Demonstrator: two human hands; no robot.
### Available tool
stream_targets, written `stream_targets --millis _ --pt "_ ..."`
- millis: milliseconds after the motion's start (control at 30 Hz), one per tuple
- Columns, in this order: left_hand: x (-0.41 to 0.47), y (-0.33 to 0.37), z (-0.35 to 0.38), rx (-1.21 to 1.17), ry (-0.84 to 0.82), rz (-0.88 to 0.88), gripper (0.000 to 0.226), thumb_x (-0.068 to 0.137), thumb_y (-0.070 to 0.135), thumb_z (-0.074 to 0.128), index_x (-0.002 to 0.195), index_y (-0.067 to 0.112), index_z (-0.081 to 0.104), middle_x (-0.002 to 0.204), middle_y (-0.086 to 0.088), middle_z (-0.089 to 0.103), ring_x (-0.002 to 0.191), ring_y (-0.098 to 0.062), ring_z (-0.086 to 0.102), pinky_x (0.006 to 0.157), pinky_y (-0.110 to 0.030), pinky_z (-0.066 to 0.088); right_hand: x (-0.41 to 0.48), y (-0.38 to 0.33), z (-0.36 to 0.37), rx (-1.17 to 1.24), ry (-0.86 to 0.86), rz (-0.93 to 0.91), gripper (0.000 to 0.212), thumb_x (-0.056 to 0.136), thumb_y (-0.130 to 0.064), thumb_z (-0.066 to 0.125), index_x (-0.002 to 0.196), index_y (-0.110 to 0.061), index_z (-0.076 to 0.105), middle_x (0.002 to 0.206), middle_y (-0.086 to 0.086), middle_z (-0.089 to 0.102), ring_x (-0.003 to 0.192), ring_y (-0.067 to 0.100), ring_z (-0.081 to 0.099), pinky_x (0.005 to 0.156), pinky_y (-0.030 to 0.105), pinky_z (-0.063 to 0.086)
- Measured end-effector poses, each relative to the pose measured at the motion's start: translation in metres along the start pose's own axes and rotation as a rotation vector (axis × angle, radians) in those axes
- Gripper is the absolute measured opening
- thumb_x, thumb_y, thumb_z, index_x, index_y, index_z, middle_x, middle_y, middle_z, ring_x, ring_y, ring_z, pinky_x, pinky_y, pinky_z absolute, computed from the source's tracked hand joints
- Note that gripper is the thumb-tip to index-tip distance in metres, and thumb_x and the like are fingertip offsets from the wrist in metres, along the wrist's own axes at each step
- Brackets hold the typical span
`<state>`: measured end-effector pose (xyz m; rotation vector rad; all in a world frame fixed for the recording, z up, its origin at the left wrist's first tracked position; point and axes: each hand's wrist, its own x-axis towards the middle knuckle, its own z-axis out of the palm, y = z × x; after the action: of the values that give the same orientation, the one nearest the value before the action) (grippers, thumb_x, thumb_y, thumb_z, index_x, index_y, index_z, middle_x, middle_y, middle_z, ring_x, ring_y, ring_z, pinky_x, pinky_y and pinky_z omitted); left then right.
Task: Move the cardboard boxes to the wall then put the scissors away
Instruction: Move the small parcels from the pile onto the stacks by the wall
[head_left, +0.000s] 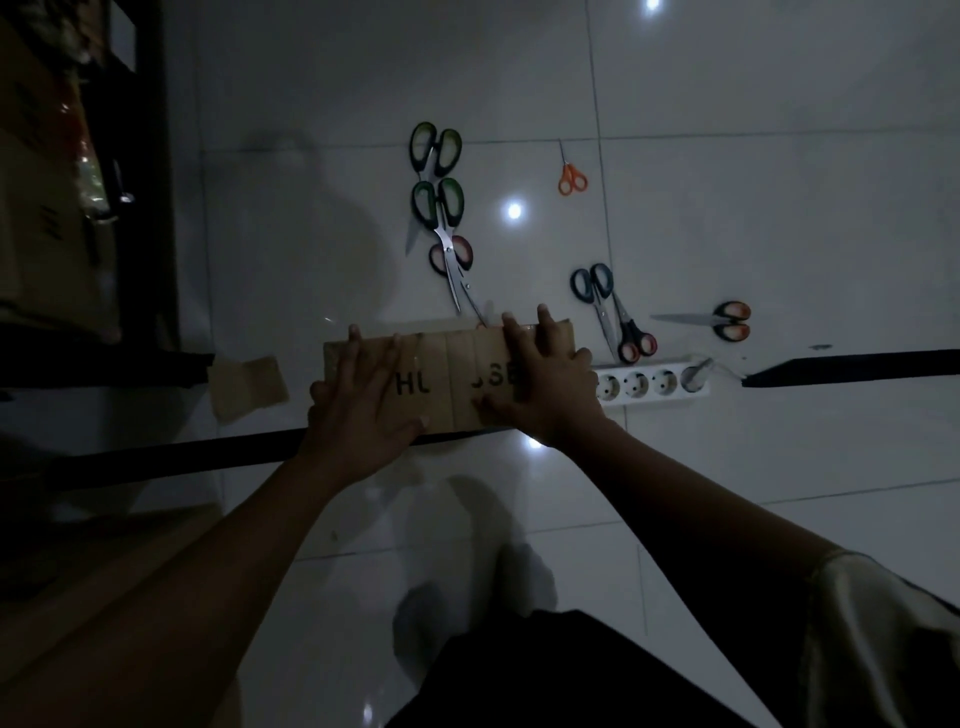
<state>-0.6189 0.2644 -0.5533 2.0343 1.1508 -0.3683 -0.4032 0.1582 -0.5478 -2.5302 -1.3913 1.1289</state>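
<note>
We press our left hand and right hand flat on the lettered cardboard box, fingers straight and spread, not curled round anything. The right fingers reach its far edge. Just beyond that edge lie green-handled scissors and red-handled scissors. Right of the right hand are blue-handled scissors and a white power strip.
</note>
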Motion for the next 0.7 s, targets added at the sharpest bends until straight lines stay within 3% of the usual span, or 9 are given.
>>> stream_targets --millis 133,200,267,467,567,700 --pt "-0.019 0.033 -0.036 0.028 -0.018 0.018 0.126 0.045 0.086 0.055 0.152 0.043 0.003 0.157 0.007 -0.028 0.147 -0.031 0.002 0.107 -0.057 0.032 -0.032 -0.007 -0.033 0.025 0.010 0.021 0.117 0.068 -0.061 0.077 0.154 -0.040 -0.001 0.162 0.006 -0.014 0.134 0.050 0.021 0.103 0.058 0.033" --pt "-0.035 0.059 -0.062 0.065 -0.033 0.060 0.133 0.049 0.073 0.077 0.153 0.040 0.000 0.156 0.004 -0.030 0.144 -0.028 0.001 0.110 -0.052 0.027 -0.055 -0.012 -0.059 0.022 0.039 0.030 0.125 0.063 -0.060 0.081 0.154 -0.038 -0.001 0.161 0.009 -0.012 0.135 0.050 0.020 0.102 0.059 0.033" --pt "-0.046 0.080 -0.083 0.117 -0.033 0.100 0.135 0.054 0.059 0.085 0.152 0.039 -0.004 0.155 0.003 -0.032 0.142 -0.029 0.001 0.109 -0.050 0.025 -0.073 -0.016 -0.078 0.014 0.052 0.048 0.133 0.057 -0.062 0.083 0.154 -0.036 -0.004 0.160 0.011 -0.012 0.137 0.050 0.017 0.103 0.061 0.033" --pt "-0.088 0.155 -0.146 0.247 -0.031 0.187 0.136 0.058 0.049 0.087 0.151 0.042 -0.012 0.156 0.006 -0.031 0.135 -0.040 0.012 0.103 -0.055 0.030 -0.152 -0.024 -0.147 0.070 0.147 0.107 0.140 0.054 -0.049 0.090 0.153 -0.038 -0.008 0.159 0.012 -0.014 0.138 0.052 0.014 0.104 0.067 0.032" --pt "-0.125 0.201 -0.165 0.287 -0.040 0.280 0.134 0.060 0.043 0.088 0.150 0.044 -0.012 0.157 0.007 -0.023 0.132 -0.043 0.016 0.102 -0.056 0.032 -0.215 -0.020 -0.173 0.110 0.225 0.188 0.139 0.054 -0.043 0.091 0.153 -0.039 -0.007 0.159 0.010 -0.011 0.131 0.050 0.025 0.100 0.061 0.038" --pt "-0.172 0.259 -0.183 0.384 -0.031 0.439 0.129 0.061 0.034 0.089 0.153 0.035 -0.001 0.159 -0.003 -0.006 0.126 -0.047 0.025 0.099 -0.060 0.037 -0.301 -0.017 -0.201 0.195 0.347 0.308 0.133 0.055 -0.034 0.087 0.153 -0.041 -0.003 0.156 0.008 -0.001 0.118 0.042 0.034 0.093 0.053 0.044"
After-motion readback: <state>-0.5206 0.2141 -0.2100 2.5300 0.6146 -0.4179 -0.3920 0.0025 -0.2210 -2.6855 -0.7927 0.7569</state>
